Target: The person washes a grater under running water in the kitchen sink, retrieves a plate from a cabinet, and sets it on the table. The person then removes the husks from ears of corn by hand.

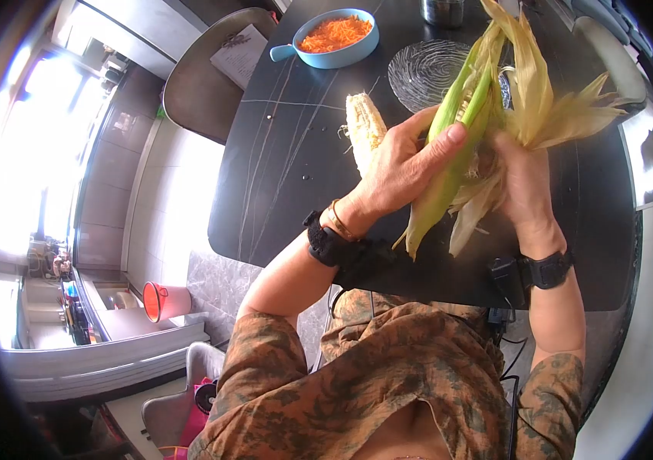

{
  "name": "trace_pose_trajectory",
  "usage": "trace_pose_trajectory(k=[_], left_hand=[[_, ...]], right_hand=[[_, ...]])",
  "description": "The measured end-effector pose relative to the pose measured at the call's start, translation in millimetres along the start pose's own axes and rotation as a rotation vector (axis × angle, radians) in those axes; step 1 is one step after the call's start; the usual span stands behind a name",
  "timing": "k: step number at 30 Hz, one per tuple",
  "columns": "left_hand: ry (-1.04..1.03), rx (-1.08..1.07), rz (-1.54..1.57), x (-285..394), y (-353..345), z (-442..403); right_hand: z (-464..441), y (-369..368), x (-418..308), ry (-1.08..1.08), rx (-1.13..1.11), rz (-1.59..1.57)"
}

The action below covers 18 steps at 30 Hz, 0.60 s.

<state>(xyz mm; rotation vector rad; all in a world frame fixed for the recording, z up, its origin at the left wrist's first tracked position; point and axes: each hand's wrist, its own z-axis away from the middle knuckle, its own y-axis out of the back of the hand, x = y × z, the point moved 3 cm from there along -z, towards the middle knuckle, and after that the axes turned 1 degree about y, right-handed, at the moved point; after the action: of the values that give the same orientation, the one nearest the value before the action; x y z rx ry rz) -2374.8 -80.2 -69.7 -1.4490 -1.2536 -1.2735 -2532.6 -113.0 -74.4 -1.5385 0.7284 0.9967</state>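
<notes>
An ear of corn in green husk [449, 172] is held between my hands above the dark table, its pale husk leaves [533, 84] spread out to the upper right. A few kernels show through a gap near the top. My left hand [411, 157] is wrapped round its left side, thumb along the green husk. On the right, my right hand [524, 176] grips the husk from the other side, its fingers partly hidden by leaves. A bare corn cob [365, 126] lies just left of my left hand, its lower end hidden behind that hand.
A blue bowl [338, 55] of shredded orange food stands at the table's [265, 192] far side. Behind the corn lie a round patterned mat [422, 69] and a dark container [443, 11]. Chairs [207, 69] flank the table; a red-rimmed bin [169, 301] is on the floor.
</notes>
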Motion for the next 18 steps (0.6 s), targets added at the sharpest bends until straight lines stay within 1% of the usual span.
trace_pose_trajectory(k=[2, 5, 8, 11, 14, 18], left_hand=[[0.011, 0.015, 0.024, 3, 0, 1], [0.024, 0.038, 0.063, 6, 1, 2], [0.004, 0.073, 0.062, -2, 2, 0], [-0.001, 0.100, 0.015, -7, 2, -1], [-0.017, 0.095, 0.000, -5, 0, 0], [-0.016, 0.095, 0.049, -4, -3, 2]], right_hand=[[0, -1, 0, -0.010, 0.033, -0.035], [-1, -4, -2, 0.037, -0.011, -0.059], [3, -15, -5, 0.090, -0.001, -0.033], [2, -4, -3, 0.001, -0.047, 0.053], [2, -4, -4, -0.009, -0.033, 0.015], [2, -1, -2, 0.035, 0.017, 0.027]])
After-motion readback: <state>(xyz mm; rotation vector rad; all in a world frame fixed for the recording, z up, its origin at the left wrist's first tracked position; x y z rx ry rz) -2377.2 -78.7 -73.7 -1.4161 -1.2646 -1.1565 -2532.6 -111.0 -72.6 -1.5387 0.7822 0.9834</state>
